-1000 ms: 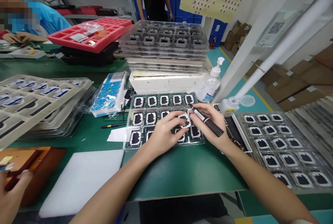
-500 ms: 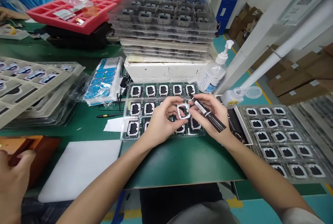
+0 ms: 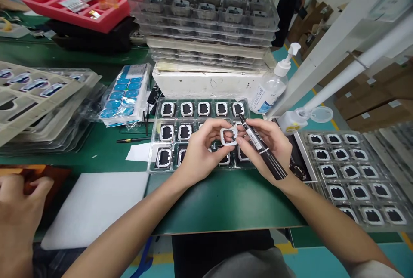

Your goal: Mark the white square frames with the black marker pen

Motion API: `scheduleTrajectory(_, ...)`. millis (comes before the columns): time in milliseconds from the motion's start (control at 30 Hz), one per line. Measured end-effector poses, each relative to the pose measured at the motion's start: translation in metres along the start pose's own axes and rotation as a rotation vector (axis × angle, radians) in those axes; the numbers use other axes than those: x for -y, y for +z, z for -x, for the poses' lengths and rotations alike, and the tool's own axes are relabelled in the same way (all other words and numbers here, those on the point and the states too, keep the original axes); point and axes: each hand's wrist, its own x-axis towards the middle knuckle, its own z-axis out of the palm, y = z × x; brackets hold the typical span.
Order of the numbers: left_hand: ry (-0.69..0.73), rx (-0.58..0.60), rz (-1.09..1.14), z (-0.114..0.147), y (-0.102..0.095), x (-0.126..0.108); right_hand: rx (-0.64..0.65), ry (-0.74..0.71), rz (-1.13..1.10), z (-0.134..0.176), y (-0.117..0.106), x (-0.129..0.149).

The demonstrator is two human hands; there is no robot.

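Note:
A small white square frame (image 3: pixel 223 137) with rounded corners is pinched between the thumb and fingers of my left hand (image 3: pixel 204 149). My right hand (image 3: pixel 271 142) grips a black marker pen (image 3: pixel 263 151), its tip pointing up and away from me. The right fingertips come close to the frame's right side; whether they touch it I cannot tell. Beneath both hands lies a clear plastic tray (image 3: pixel 151 151) holding rows of similar white frames with dark middles. My hands hide part of its lower rows.
Stacked clear trays (image 3: pixel 206 24) rise on a white box (image 3: pixel 200 82) behind. A pump bottle (image 3: pixel 269 91) stands right of it, another filled tray (image 3: pixel 351 172) further right. At left lie a white foam sheet (image 3: pixel 97 209), a blue-patterned pack (image 3: pixel 124 95) and another person's hand (image 3: pixel 21 209).
My view has shifted slightly. The marker's tip has swung a little away from the frame, which stays in my left hand. At left, the other person's hand has moved on the orange-brown block.

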Motion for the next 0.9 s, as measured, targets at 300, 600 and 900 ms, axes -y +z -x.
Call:
scheduleTrajectory(300, 0.036, 0.012, -0.081, 0.0000, -0.0020, -0.0014, 0.019, -0.005, 0.074, -0.0001, -0.0016, 0.0006)
scheduleTrajectory(600, 0.062, 0.029, -0.115, -0.0016, -0.0020, -0.0029, 0.006, -0.050, 0.064, -0.0012, 0.0002, 0.0004)
scheduleTrajectory(900, 0.074, 0.024, -0.162, -0.0021, -0.0026, -0.0024, 0.009, -0.046, 0.108, -0.0004, -0.0013, -0.0018)
